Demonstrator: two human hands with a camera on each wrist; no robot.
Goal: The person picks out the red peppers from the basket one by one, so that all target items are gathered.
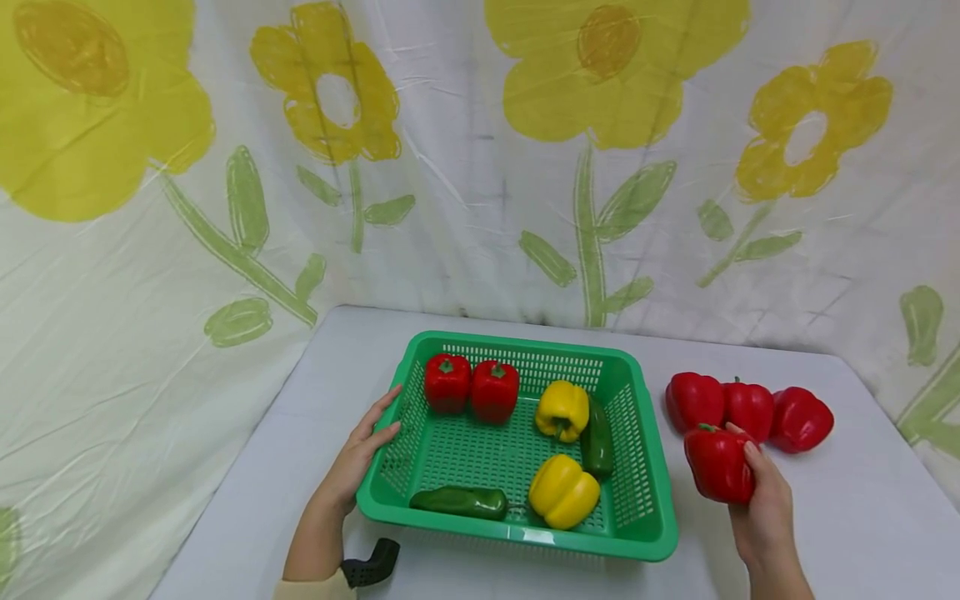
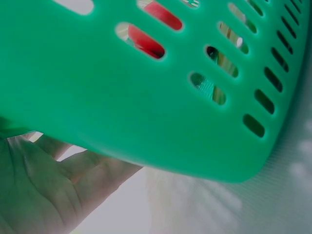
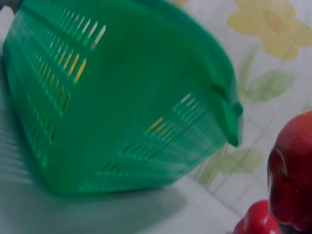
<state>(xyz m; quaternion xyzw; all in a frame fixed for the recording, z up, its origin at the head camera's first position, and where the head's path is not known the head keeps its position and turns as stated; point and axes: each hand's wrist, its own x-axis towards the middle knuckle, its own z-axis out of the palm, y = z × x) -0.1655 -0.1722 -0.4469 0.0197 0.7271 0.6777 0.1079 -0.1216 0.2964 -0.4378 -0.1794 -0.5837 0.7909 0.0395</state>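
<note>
My right hand (image 1: pixel 767 504) holds a red bell pepper (image 1: pixel 718 467) off the basket's right side, thumb and fingers around it. In the right wrist view this pepper (image 3: pixel 295 170) shows at the right edge. Against the left rim of the green basket (image 1: pixel 652 542) rests my left hand (image 1: pixel 352 462), fingers extended; its palm (image 2: pixel 34 190) shows below the rim in the left wrist view. Inside the basket, two red bell peppers (image 1: pixel 494 392) stand at the back left. Two yellow bell peppers (image 1: pixel 564 492) and a long green pepper (image 1: pixel 597 437) lie on the right, another green pepper (image 1: pixel 459 502) along the front.
Three more red bell peppers (image 1: pixel 748 410) sit in a row on the white table (image 1: pixel 847 517), right of the basket. A black curved object (image 1: pixel 373 562) is at the left wrist. Behind the table hangs a white cloth (image 1: pixel 465 208) with painted yellow flowers.
</note>
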